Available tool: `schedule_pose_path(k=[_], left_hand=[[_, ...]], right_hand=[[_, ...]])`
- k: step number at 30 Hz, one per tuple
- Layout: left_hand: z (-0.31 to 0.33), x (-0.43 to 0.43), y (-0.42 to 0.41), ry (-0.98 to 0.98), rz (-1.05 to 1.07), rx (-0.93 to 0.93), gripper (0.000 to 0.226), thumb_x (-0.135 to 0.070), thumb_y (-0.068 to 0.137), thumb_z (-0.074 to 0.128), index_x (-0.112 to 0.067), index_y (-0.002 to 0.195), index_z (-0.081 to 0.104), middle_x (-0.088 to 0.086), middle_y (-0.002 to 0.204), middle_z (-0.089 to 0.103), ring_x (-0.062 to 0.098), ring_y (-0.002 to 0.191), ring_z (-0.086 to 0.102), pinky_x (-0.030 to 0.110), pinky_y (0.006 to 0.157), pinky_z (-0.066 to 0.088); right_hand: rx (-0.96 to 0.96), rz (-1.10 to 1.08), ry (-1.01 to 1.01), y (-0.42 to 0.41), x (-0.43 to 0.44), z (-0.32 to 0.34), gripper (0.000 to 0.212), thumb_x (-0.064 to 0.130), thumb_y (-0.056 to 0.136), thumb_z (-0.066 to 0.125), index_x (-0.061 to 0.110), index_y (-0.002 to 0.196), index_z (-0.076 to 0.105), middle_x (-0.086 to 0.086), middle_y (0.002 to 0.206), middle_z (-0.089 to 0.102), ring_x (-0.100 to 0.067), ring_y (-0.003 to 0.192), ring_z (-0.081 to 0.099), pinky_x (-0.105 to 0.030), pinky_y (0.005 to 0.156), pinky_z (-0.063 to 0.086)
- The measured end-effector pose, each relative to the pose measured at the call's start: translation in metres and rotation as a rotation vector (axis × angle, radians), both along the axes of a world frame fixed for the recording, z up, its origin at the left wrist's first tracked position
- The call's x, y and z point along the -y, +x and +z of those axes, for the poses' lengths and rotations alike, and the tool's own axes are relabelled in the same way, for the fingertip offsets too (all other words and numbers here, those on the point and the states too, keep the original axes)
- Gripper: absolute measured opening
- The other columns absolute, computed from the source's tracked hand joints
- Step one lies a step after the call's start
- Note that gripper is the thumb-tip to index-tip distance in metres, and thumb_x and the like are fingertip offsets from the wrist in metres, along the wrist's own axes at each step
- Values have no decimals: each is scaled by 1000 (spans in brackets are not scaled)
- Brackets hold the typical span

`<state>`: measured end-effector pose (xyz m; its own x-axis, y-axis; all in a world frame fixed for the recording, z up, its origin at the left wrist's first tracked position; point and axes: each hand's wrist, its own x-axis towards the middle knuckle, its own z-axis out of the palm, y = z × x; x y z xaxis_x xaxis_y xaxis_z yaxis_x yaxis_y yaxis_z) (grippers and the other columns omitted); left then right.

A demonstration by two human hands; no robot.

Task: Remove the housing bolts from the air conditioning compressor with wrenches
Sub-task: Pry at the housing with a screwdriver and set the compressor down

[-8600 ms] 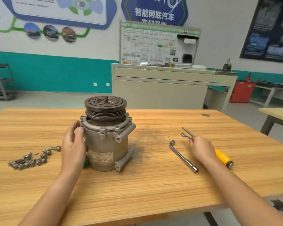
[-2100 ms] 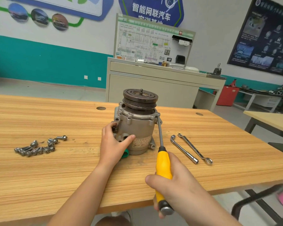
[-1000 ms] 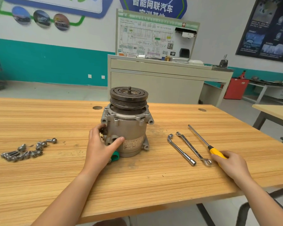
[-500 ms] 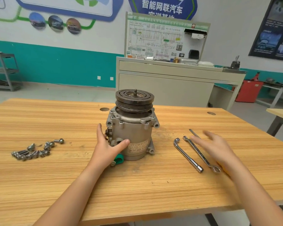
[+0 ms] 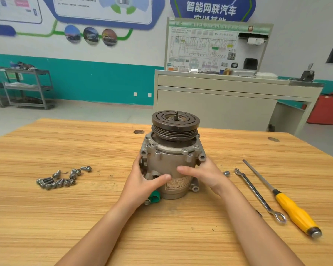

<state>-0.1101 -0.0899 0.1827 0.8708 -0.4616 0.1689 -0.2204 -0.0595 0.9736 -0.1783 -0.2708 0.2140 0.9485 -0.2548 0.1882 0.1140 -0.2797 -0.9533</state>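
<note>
The compressor (image 5: 173,166) stands upright mid-way along the table (image 5: 85,217). The left hand (image 5: 144,181) and right hand (image 5: 204,173) curl round its sides. Loose bolts (image 5: 62,177) lie heaped at left and the wrench (image 5: 258,194) lies unheld at right. The flange holes seem empty, so probably little remains.

I've got the compressor (image 5: 171,162) upright mid-table: dark grooved pulley on top w/ shaft stub pointing up, grey cast body below, label low on the near side. My left hand (image 5: 142,181) and right hand (image 5: 204,173) grip it from either side, thumbs across the near face. The bolts (image 5: 60,179) lie loose in a pile well to the left. The wrench (image 5: 258,194) lies flat to the right, ring end near. Of the socket wrench (image 5: 226,173) only the far tip shows, just right of my r. hand.
</note>
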Motion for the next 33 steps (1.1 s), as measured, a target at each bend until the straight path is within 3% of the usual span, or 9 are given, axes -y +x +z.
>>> schedule_pose_path(k=[3, 5, 7, 9, 11, 15, 21, 25, 33], left_hand=[[2, 2, -11, 50, -46, 38, 124, -57, 44, 78, -24, 148, 21, -8, 138, 49, 5, 123, 48, 22, 99, 40], [6, -6, -13, 125, -98, 88, 118, -62, 46, 72, -31, 148, 22, -13, 143, 42, 0, 125, 41, 16, 97, 35], [19, -18, -5, 191, -123, 138, 116, -71, 47, 65, -43, 147, 13, -21, 149, 22, -2, 132, 24, 24, 106, 27], [43, -26, 7, 188, -81, 170, 111, -80, 57, 62, -52, 144, 0, -27, 147, 7, 0, 135, 13, 37, 111, 22], [71, -20, 17, 114, -91, 229, 113, -72, 56, 63, -53, 144, -4, -24, 150, 12, 3, 139, 15, 40, 110, 25], [102, 16, 17, 105, -309, 329, 124, -60, 56, 80, -41, 149, 0, -17, 142, 34, -7, 127, 33, 6, 99, 30], [103, 34, 28, 32, -267, 344, 120, -52, 43, 87, -32, 145, 26, -3, 134, 51, 11, 120, 54, 28, 99, 47], [98, 37, 30, -33, -212, 364, 114, -56, 37, 77, -29, 141, 37, -8, 127, 55, 8, 116, 55, 19, 95, 48], [103, 40, 33, -88, -215, 362, 111, -53, 37, 77, -23, 137, 43, -22, 115, 55, -12, 108, 54, 6, 86, 44]], right_hand=[[2, 12, -22, -18, 4, 2, 81, 48, 39, 84, 29, 112, 56, 13, 108, 67, -6, 103, 60, -20, 80, 49], [-63, 40, -55, -38, 9, 8, 103, 60, 33, 81, 28, 125, 48, 12, 126, 57, -4, 114, 53, -22, 89, 46], [-93, -18, -78, -58, 19, 20, 136, 76, 26, 73, 31, 144, 22, 16, 144, 29, -4, 130, 32, -31, 103, 33], [-13, -124, -54, -66, 23, 38, 143, 84, 23, 66, 42, 145, 4, 20, 144, 20, -2, 134, 21, -29, 95, 33], [72, -125, -101, -57, 19, 58, 142, 84, 26, 65, 41, 144, 0, 25, 144, 20, 5, 131, 21, -21, 88, 32], [50, -65, -202, -21, 6, 78, 134, 66, 36, 73, 33, 146, 5, 17, 135, 36, 0, 122, 36, -11, 86, 35], [126, -100, -154, -4, 9, 74, 128, 54, 34, 79, 29, 145, 19, 11, 125, 50, -4, 114, 50, -6, 79, 45], [223, -144, -99, 0, 6, 72, 124, 48, 30, 82, 29, 140, 29, 0, 121, 58, -8, 110, 57, -15, 86, 48], [284, -187, -30, 2, 5, 75, 118, 45, 31, 84, 32, 137, 34, -3, 113, 64, -10, 103, 62, -17, 78, 50]])
